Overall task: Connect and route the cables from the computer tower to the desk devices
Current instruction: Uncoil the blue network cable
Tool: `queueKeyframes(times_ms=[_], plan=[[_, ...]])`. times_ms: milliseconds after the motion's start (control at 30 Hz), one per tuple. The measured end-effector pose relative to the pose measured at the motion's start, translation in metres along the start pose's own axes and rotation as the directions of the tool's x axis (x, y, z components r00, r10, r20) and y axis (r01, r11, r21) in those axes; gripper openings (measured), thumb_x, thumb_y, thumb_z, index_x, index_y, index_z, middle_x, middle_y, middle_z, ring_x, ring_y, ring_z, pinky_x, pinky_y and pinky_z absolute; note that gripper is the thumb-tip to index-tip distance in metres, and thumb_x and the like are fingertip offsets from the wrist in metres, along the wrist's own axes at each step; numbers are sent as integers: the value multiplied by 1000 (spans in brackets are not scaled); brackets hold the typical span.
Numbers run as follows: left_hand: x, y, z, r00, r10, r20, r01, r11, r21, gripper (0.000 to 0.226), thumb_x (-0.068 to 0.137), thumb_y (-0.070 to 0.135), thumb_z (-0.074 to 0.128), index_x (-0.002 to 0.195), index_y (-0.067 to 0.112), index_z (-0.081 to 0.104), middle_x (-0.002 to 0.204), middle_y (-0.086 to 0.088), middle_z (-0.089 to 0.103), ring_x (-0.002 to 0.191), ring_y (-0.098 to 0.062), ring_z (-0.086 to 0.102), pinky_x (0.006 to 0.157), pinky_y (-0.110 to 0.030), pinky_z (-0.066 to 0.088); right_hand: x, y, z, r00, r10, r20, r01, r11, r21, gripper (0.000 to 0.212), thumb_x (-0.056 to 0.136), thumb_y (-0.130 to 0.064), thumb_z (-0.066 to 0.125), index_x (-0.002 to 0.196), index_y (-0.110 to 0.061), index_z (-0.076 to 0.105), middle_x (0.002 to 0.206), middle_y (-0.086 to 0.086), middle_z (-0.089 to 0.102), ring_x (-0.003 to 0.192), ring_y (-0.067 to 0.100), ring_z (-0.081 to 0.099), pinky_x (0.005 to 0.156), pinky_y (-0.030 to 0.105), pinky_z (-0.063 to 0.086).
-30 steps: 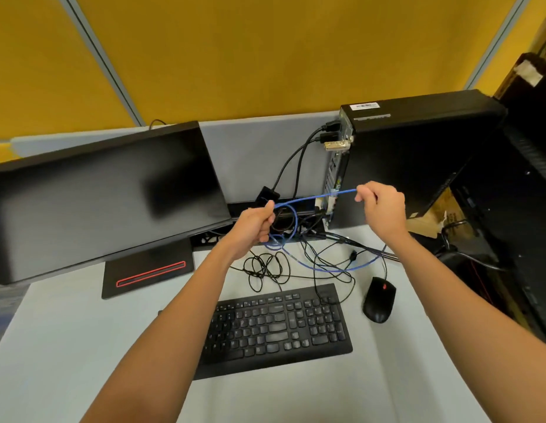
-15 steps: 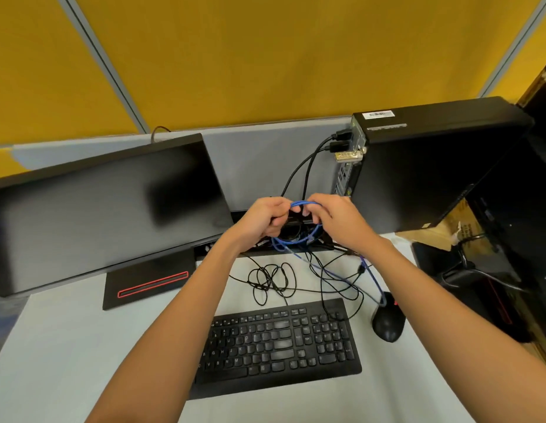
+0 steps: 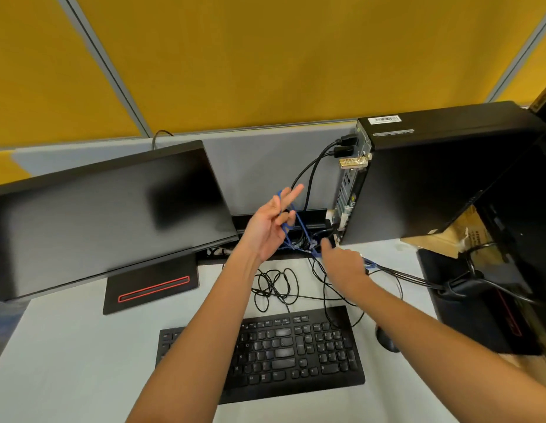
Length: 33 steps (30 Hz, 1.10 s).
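A yellow partition wall [image 3: 265, 56] fills the upper part of the view, split by slanted grey metal strips [image 3: 107, 65] on the left and on the far right. Below it runs a grey divider panel [image 3: 259, 160] along the back of the pale desk surface [image 3: 67, 361]. At the right, beside the desk, a piece of brown cardboard [image 3: 445, 239] with some printed marks shows, partly covered by dark shapes. A black object with a thin red line [image 3: 491, 325] lies low at the right edge; what it is cannot be told. In the far upper right corner a dark shape with a wooden-coloured edge [image 3: 544, 99] cuts into view.
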<state>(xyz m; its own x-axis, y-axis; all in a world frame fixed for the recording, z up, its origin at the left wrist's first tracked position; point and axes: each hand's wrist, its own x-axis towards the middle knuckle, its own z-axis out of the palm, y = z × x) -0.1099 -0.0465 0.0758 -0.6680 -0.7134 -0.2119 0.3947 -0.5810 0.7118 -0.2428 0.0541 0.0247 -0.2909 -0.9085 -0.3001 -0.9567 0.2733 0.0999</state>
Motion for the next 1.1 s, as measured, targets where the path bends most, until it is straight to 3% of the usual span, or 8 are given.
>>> queueKeyframes(times_ms=[100,167,300,367,633,800,933,1100], plan=[[8,-15,3,997,-40,-70,65,912,404,49,105,21,30,152,14,15,141,-6,49,45,-4,35,77,-21,51,-16,-29,-7,980,-200,18,200,978,-54,41,95,-4,44,135,-6,34,117,11,65,104,31,65,76,35,47],[6,-25,3,996,-61,-68,92,675,733,51,105,22,33,152,21,14,124,-2,57,50,-2,43,86,-25,49,-27,-34,-25,931,-365,11,365,931,-4,33,101,-16,41,132,-6,41,117,14,62,104,33,62,77,39,47],[-15,-36,-1,981,-191,-18,119,532,839,38,103,6,33,141,7,40,99,-5,64,80,-8,58,67,-12,47,-36,-2,-68,871,-491,-23,491,866,95,29,102,-31,37,116,-17,58,111,8,63,103,28,59,78,36,44],[-26,-39,-6,960,-278,38,115,512,851,28,102,6,33,115,3,58,65,0,61,60,-9,54,63,-21,42,-34,24,-81,882,-467,-61,471,872,135,24,100,-38,39,99,-28,61,93,-4,66,92,20,61,76,34,43],[-37,1,-20,925,-326,196,148,784,603,62,102,43,21,91,2,67,46,7,24,46,-12,11,50,-26,17,0,84,-76,875,23,-483,264,814,517,29,98,-33,45,74,-27,59,64,-6,60,63,16,55,59,28,35],[-19,15,4,887,-332,321,183,891,415,58,104,35,14,129,-3,51,42,7,32,39,-6,16,43,-16,25,13,44,-27,934,167,-317,23,855,518,31,101,-37,41,84,-22,61,81,6,66,79,31,63,63,33,41],[0,-5,5,955,-249,161,175,911,374,50,104,32,22,140,0,39,81,-9,66,38,-6,25,46,-18,23,5,3,-2,987,18,-159,45,922,386,21,102,-24,40,103,-14,58,101,11,65,93,34,63,65,33,38],[9,-29,1,987,-157,-38,116,523,844,44,105,31,28,122,7,62,125,-21,52,52,-1,46,74,-24,42,-8,-20,2,971,-209,-111,228,955,189,20,100,-17,43,117,-14,53,103,10,64,94,33,64,67,35,41]])
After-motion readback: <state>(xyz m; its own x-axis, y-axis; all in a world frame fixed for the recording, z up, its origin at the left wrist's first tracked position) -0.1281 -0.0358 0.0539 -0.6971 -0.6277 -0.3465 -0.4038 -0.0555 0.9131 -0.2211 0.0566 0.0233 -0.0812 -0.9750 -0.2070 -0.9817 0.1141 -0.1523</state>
